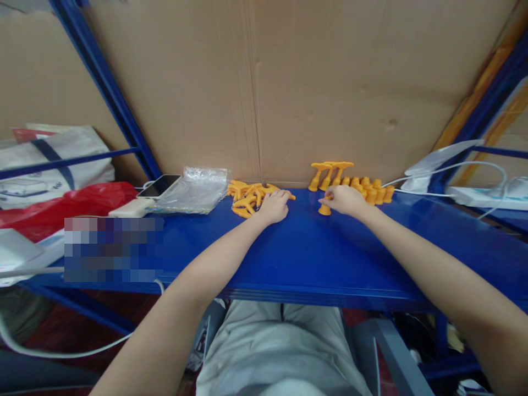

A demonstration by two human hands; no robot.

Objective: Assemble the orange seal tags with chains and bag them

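Note:
My left hand (pixel 275 207) curls its fingers over an orange plastic handle piece, whose tip sticks out past the fingers. It lies at the right side of a pile of orange branched handle pieces (pixel 246 205). My right hand (pixel 345 199) pinches the top of an orange flared base piece (pixel 325 210) that stands upright on the blue table; the fingers partly hide it. Behind this hand are several orange base pieces (pixel 373 193) set in rows. Beside those rows, three orange T-shaped assemblies (pixel 333 174) stand against the cardboard.
Left of the pile lie clear plastic bags (pixel 193 190), a phone (pixel 160 187) and a white power bank (pixel 131 208). A red bag (pixel 78 203) is further left. Cardboard (pixel 264 88) closes the back of the blue table (pixel 289 258). White cables (pixel 429 192) run at right.

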